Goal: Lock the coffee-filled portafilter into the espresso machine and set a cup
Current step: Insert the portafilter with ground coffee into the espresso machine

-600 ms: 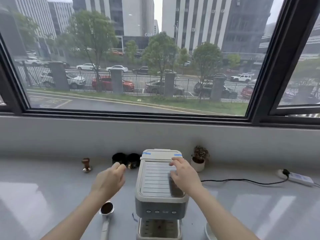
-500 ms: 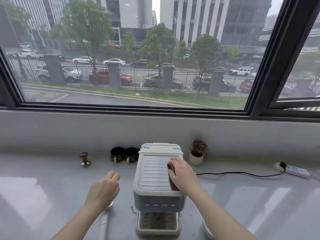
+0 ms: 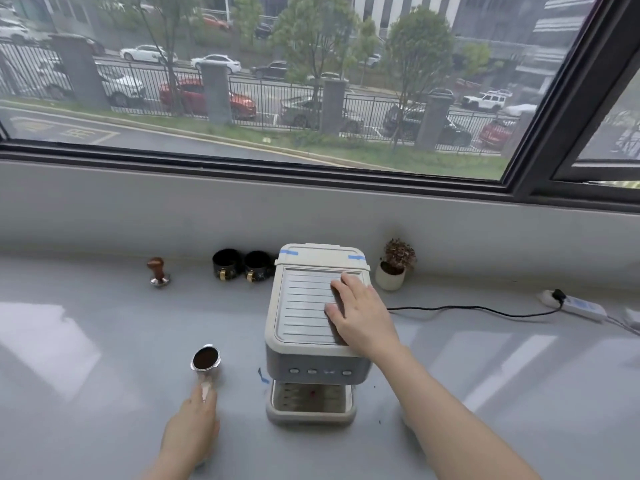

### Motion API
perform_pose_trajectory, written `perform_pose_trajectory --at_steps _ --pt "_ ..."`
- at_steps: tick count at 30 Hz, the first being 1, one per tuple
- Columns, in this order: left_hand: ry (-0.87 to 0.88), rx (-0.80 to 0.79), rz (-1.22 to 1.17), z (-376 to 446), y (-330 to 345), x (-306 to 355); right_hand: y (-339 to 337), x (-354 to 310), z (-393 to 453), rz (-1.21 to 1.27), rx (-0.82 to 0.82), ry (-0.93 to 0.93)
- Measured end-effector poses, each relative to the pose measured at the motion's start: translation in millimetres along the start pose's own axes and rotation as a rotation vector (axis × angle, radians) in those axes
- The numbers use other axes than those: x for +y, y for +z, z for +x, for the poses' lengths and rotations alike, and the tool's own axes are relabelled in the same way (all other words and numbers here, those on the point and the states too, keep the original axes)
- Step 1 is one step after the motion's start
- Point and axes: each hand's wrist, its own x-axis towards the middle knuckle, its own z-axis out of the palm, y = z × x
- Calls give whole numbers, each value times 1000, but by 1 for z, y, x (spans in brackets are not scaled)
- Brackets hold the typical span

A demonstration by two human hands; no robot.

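A small grey-white espresso machine (image 3: pixel 304 362) stands on the pale counter, its drip tray (image 3: pixel 310 401) facing me. My right hand (image 3: pixel 360 313) lies flat on the machine's ribbed top, fingers spread. Left of the machine lies a steel portafilter (image 3: pixel 205 360) filled with dark ground coffee. My left hand (image 3: pixel 192 431) is wrapped around its handle, which points toward me and is mostly hidden under the fingers. A white cup is barely visible behind my right forearm, at the machine's right.
Two black cups (image 3: pixel 242 265) and a wooden-handled tamper (image 3: pixel 158 271) stand at the back left by the wall. A small potted plant (image 3: pixel 393 265) sits right of the machine. A black cable (image 3: pixel 467 310) runs to a power strip (image 3: pixel 575 304) at far right.
My left hand has dropped from beside the machine's top down onto the portafilter handle. My right hand has stayed on the machine's top. The view has tilted downward.
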Motion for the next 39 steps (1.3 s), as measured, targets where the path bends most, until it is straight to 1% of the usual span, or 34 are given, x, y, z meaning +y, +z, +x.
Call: perform_pose_trajectory --at_steps 1,3,8,10,12,16,18,21,23,25,29,31,35,39 --pt "-17 -30 6 -5 -4 2 1 0 1 4 -5 7" --pt "-78 23 -29 -8 -7 7 3 1 1 6 -8 15" --pt "-259 65 -305 5 -4 12 4 2 2 16 -4 35" --pt "-349 48 -459 10 -2 13 6 2 2 15 1 36" --pt "-409 14 -559 9 -4 17 6 2 3 14 13 34" --pt "-494 -41 -621 14 -12 22 7 3 3 9 20 36" --pt "-524 -50 -688 15 -15 25 8 3 3 6 21 35" --pt "-517 -1 -839 9 -17 26 7 2 2 11 14 36" --pt "-544 19 -965 4 -18 27 6 2 1 14 7 43" --pt "-559 17 -1012 -2 -22 28 6 2 1 9 4 45" --pt "-524 39 -945 -20 -31 30 5 1 -1 4 -1 42" --pt "-499 26 -957 -31 -36 30 5 2 -1 4 -2 40" --pt "-392 -48 -1016 -62 -59 30 6 2 -1 4 2 41" --pt "-231 -152 -894 -91 -79 37 6 2 -2 6 7 42"
